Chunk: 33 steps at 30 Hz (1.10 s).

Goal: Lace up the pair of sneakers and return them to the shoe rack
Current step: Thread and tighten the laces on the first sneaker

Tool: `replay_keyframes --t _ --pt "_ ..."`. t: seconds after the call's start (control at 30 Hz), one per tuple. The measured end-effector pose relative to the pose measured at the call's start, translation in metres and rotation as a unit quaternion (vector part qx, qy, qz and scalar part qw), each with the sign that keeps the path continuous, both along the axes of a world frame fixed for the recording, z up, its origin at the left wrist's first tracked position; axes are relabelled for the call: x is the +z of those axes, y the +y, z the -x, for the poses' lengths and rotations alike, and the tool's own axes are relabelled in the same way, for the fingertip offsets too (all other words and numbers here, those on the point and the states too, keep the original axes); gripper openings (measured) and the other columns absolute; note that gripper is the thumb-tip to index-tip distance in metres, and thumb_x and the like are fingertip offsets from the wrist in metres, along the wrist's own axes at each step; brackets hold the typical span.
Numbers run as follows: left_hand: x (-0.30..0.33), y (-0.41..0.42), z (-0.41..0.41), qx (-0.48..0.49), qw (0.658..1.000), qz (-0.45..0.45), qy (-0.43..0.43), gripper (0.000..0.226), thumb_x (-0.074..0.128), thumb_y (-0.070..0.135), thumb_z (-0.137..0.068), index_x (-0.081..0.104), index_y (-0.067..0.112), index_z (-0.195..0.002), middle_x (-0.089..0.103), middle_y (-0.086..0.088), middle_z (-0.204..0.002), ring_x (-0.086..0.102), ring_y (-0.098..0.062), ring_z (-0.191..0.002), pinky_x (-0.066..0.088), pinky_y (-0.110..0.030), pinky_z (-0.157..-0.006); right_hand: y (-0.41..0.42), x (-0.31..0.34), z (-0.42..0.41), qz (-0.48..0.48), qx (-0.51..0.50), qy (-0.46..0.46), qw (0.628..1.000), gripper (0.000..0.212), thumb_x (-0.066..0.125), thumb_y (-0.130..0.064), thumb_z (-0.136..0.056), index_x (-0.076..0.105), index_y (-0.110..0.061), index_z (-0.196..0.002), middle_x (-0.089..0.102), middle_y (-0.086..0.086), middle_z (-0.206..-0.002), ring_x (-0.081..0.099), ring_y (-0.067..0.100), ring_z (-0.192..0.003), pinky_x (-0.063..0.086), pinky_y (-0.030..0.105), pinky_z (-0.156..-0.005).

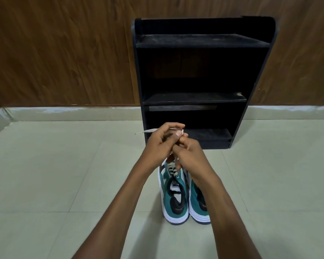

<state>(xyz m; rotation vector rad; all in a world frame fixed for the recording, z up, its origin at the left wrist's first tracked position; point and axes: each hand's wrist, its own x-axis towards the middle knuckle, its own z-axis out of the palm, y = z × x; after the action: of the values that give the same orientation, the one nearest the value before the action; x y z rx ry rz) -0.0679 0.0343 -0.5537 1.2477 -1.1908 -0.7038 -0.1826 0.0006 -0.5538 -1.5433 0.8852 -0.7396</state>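
pulling the lace [151, 130] up and away from the shoe is what both our hands are busy with, and that explains the raised, crowded pose above the toes. our left hand [162, 142] is closed in a pinch grip on the pale lace, whose free end sticks out to the left past the knuckles; we judge it is held high to draw slack through the eyelets. our right hand [190, 153] is curled with its fingers tucked under the left, and it seems closed on the lace lower down, near the tongue, though the exact hold is hidden, so we cannot tell for sure.

two sneakers stand on the floor [64, 165], side by side and touching, heels toward us and toes toward the rack. the left sneaker [173, 199], teal and white with a black collar, is the one being laced; a few crossings show just below our fingers. the right sneaker [197, 202] is partly covered by our right forearm, and whether it is laced we cannot see.

one black shoe rack [195, 75] stands against the wooden wall just beyond the shoes, close enough for an easy return. we count three shelves in it, none carrying anything we can make out. we count one lace in hand.
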Motion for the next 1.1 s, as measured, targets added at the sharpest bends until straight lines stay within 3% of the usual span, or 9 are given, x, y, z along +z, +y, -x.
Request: replay_keyframes --t 0.17,0.33,0.43,0.6,0.7,0.77,0.87,0.97,1.1 --pt "-0.018 0.004 -0.01 0.025 0.998 -0.049 -0.007 0.022 0.056 0.03 -0.102 0.071 0.018 -0.114 0.073 0.001 -0.096 0.066 0.001 -0.078 0.051 -0.016 -0.07 -0.014 -0.003 0.01 -0.008 -0.004 -0.028 1.0 0.019 0.051 -0.023 -0.106 0.067 -0.012 -0.109 0.075 0.013 -0.082 0.069 0.023 -0.059 0.046 0.029 -0.046" --pt "-0.045 0.006 -0.011 0.047 0.979 -0.058 -0.19 0.024 0.06 0.039 -0.096 0.07 0.03 -0.116 0.068 0.014 -0.102 0.059 -0.01 -0.104 0.047 -0.025 -0.084 -0.023 -0.012 0.013 0.046 -0.056 0.025 0.997 0.018 0.052 -0.023 -0.105 0.064 -0.009 -0.105 0.074 0.013 -0.075 0.071 0.029 -0.052 0.056 0.034 -0.049" --pt "-0.054 0.008 -0.011 0.094 0.947 -0.002 -0.306 0.035 0.066 0.039 -0.086 0.07 0.031 -0.12 0.065 0.012 -0.095 0.054 -0.014 -0.095 0.048 -0.029 -0.076 -0.022 -0.014 0.01 0.082 -0.091 0.056 0.991 0.022 0.055 -0.025 -0.104 0.068 -0.008 -0.099 0.073 0.016 -0.065 0.07 0.03 -0.045 0.058 0.035 -0.043" --pt "-0.058 0.01 -0.007 0.253 0.864 0.165 -0.403 0.021 0.077 0.02 -0.085 0.08 0.024 -0.105 0.058 0.006 -0.066 0.049 -0.012 -0.061 0.042 -0.023 -0.053 -0.023 -0.015 0.009 0.024 -0.11 0.089 0.99 0.025 0.056 -0.023 -0.104 0.069 -0.004 -0.094 0.07 0.015 -0.058 0.064 0.018 -0.035 0.051 0.026 -0.038" --pt "-0.06 0.008 -0.007 0.216 0.854 0.181 -0.438 0.02 0.072 0.021 -0.088 0.079 0.026 -0.106 0.057 0.006 -0.066 0.05 -0.014 -0.061 0.041 -0.025 -0.052 -0.028 -0.017 0.01 0.003 -0.115 0.099 0.988 0.015 0.062 -0.024 -0.101 0.069 -0.01 -0.1 0.067 0.01 -0.05 0.055 0.013 -0.029 0.044 0.022 -0.038" --pt "-0.06 0.009 -0.007 0.175 0.895 0.125 -0.392 0.018 0.066 0.026 -0.09 0.076 0.028 -0.105 0.067 0.01 -0.075 0.057 -0.009 -0.066 0.047 -0.025 -0.058 -0.027 -0.018 0.012 0.003 -0.146 0.07 0.987 0.025 0.071 -0.028 -0.095 0.059 -0.013 -0.111 0.069 0.007 -0.058 0.055 0.013 -0.031 0.042 0.022 -0.037" --pt "-0.043 0.011 0.0 0.086 0.989 -0.026 -0.121 0.012 0.061 0.022 -0.092 0.073 0.019 -0.09 0.074 0.008 -0.079 0.067 -0.006 -0.071 0.053 -0.025 -0.067 -0.022 -0.019 0.016 0.007 -0.155 -0.012 0.988 0.042 0.076 -0.043 -0.087 0.048 -0.021 -0.11 0.069 0.003 -0.084 0.062 0.016 -0.045 0.042 0.024 -0.04" --pt "-0.025 0.01 0.002 0.027 0.983 -0.162 0.082 0.023 0.052 0.01 -0.091 0.065 0.012 -0.072 0.048 0.01 -0.048 0.041 -0.005 -0.045 0.032 -0.021 -0.049 -0.018 -0.025 0.021 0.099 -0.081 0.012 0.992 0.03 0.077 -0.051 -0.081 0.06 -0.028 -0.089 0.06 0.0 -0.098 0.056 0.01 -0.06 0.045 0.023 -0.053" --pt "-0.024 0.008 -0.009 -0.024 0.947 -0.249 0.201 0.019 0.055 0.018 -0.086 0.067 0.017 -0.071 0.03 0.006 -0.049 0.019 -0.011 -0.048 0.015 -0.027 -0.05 -0.016 -0.035 0.027 0.202 -0.063 0.095 0.973 0.017 0.084 -0.036 -0.075 0.069 -0.03 -0.08 0.051 -0.007 -0.096 0.053 0.008 -0.077 0.046 0.024 -0.069"
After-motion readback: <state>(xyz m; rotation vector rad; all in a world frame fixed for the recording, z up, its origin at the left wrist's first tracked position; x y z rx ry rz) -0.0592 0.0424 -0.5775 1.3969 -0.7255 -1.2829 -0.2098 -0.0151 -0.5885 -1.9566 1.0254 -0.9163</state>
